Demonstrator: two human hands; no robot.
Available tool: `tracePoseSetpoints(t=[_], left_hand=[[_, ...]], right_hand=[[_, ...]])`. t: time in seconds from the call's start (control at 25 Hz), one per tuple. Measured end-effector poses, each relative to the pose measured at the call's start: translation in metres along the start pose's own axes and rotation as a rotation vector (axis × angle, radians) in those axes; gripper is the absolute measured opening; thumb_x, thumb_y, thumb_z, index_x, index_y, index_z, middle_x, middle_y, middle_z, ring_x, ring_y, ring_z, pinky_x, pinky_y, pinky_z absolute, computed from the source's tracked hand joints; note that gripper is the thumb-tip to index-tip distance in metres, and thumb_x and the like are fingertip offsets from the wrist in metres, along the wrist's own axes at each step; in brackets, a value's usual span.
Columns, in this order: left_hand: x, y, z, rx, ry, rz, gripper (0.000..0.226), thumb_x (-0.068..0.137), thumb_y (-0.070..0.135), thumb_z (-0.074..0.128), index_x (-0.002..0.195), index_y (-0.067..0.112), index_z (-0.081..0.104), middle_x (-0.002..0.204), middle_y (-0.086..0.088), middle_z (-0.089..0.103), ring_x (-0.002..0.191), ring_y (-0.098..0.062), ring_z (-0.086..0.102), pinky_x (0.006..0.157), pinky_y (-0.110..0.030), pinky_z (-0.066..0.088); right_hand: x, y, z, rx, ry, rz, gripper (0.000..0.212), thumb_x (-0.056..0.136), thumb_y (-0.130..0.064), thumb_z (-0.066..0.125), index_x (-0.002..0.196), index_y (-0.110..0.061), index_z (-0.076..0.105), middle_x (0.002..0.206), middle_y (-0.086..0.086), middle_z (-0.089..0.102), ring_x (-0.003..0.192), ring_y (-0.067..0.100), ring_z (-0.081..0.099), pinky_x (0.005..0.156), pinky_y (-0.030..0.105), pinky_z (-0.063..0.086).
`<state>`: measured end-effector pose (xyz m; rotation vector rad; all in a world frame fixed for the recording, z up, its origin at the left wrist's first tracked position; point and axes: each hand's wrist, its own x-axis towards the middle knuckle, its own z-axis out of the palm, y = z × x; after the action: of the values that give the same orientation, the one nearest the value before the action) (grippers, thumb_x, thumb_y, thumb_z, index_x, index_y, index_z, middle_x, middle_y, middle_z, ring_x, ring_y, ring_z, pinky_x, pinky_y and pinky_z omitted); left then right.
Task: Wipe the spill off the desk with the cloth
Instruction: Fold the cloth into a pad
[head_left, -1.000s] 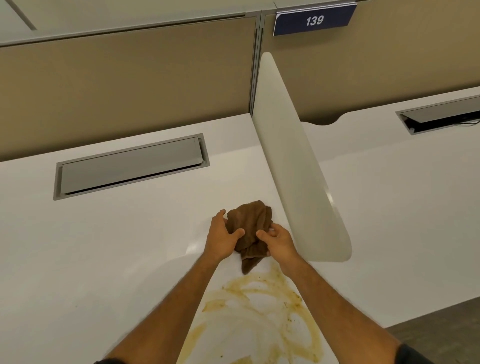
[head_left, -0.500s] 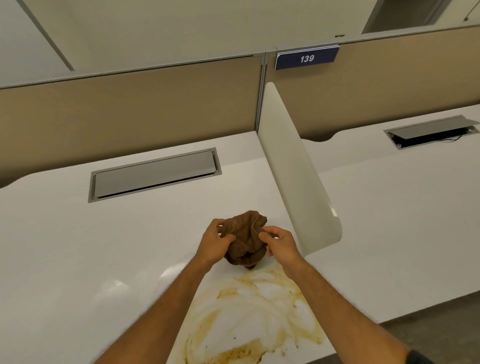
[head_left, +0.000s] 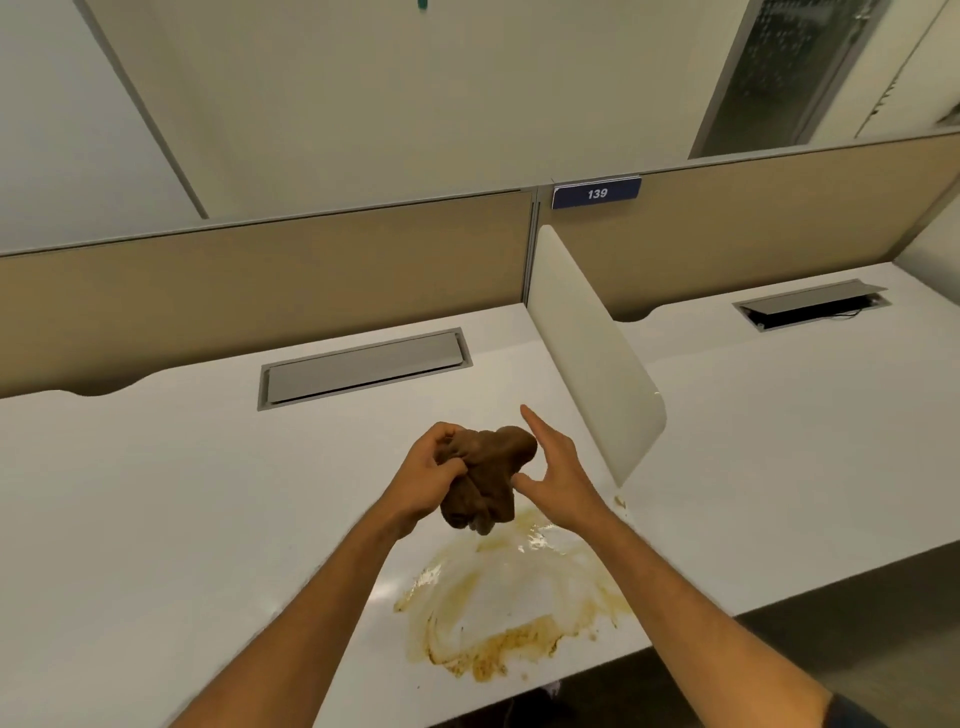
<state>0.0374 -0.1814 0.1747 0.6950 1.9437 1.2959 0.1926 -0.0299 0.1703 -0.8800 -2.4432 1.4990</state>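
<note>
while the left hand clenches the bunched brown cloth above the desk, the right hand is spread open, palm against the cloth's right side. the yellowish spill lies smeared on the desk below both hands, nearer the wrists.

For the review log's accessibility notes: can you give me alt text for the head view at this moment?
A person's left hand grips a bunched brown cloth just above a white desk, while the open right hand touches its side. A smeared yellow-brown spill remains on the desk near its front edge, beside a white divider panel.
</note>
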Motion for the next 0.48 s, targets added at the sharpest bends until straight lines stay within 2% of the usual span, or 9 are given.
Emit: tracePoseSetpoints(t=[0.08,0.16,0.2,0.24,0.32,0.48], left_hand=[[-0.02,0.005,-0.003,0.016,-0.022,0.036,0.034,0.099,-0.003,0.05,0.117,0.024,0.061,0.116,-0.007,0.068,0.106,-0.025,0.07,0.086,-0.038,0.064],[-0.038,0.008,-0.007,0.014,-0.027,0.059,0.036,0.098,-0.004,0.05,0.117,0.024,0.063,0.115,-0.005,0.07,0.105,-0.023,0.071,0.086,-0.036,0.065],[-0.048,0.009,-0.009,0.008,-0.023,0.066,0.037,0.098,-0.003,0.051,0.117,0.025,0.064,0.114,-0.002,0.071,0.105,-0.02,0.072,0.083,-0.032,0.065],[-0.057,0.01,-0.01,0.001,-0.014,0.068,0.038,0.099,-0.003,0.053,0.117,0.028,0.065,0.114,0.0,0.072,0.104,-0.017,0.072,0.08,-0.028,0.064],[-0.073,0.01,-0.013,-0.001,0.013,0.074,0.039,0.099,0.0,0.056,0.118,0.033,0.064,0.116,0.004,0.073,0.106,-0.015,0.072,0.077,-0.021,0.062],[-0.098,0.006,-0.005,0.001,0.069,0.101,0.037,0.1,0.002,0.057,0.118,0.034,0.063,0.119,0.004,0.07,0.109,-0.015,0.069,0.077,-0.02,0.061]], right_hand=[[-0.013,-0.012,-0.002,-0.097,-0.101,-0.038,0.075,0.088,-0.016,0.074,0.153,-0.035,0.041,0.153,0.0,0.04,0.141,0.017,0.036,0.117,0.041,0.039],[-0.021,-0.022,-0.005,-0.121,-0.129,-0.069,0.047,0.084,-0.018,0.078,0.13,-0.022,0.065,0.128,0.006,0.062,0.119,0.025,0.058,0.1,0.043,0.056],[-0.026,-0.026,-0.006,-0.112,-0.13,-0.083,0.035,0.083,-0.02,0.08,0.116,-0.017,0.07,0.114,0.005,0.067,0.106,0.024,0.063,0.088,0.038,0.059],[-0.032,-0.029,-0.006,-0.099,-0.128,-0.096,0.026,0.082,-0.022,0.081,0.106,-0.016,0.071,0.105,0.003,0.068,0.098,0.022,0.064,0.078,0.031,0.059],[-0.042,-0.033,-0.007,-0.066,-0.12,-0.111,0.016,0.084,-0.022,0.08,0.097,-0.019,0.071,0.097,-0.001,0.069,0.092,0.02,0.066,0.071,0.023,0.056],[-0.06,-0.036,-0.01,-0.054,-0.038,-0.116,0.009,0.085,-0.018,0.077,0.088,-0.023,0.07,0.086,-0.002,0.071,0.083,0.021,0.07,0.074,0.035,0.065]])
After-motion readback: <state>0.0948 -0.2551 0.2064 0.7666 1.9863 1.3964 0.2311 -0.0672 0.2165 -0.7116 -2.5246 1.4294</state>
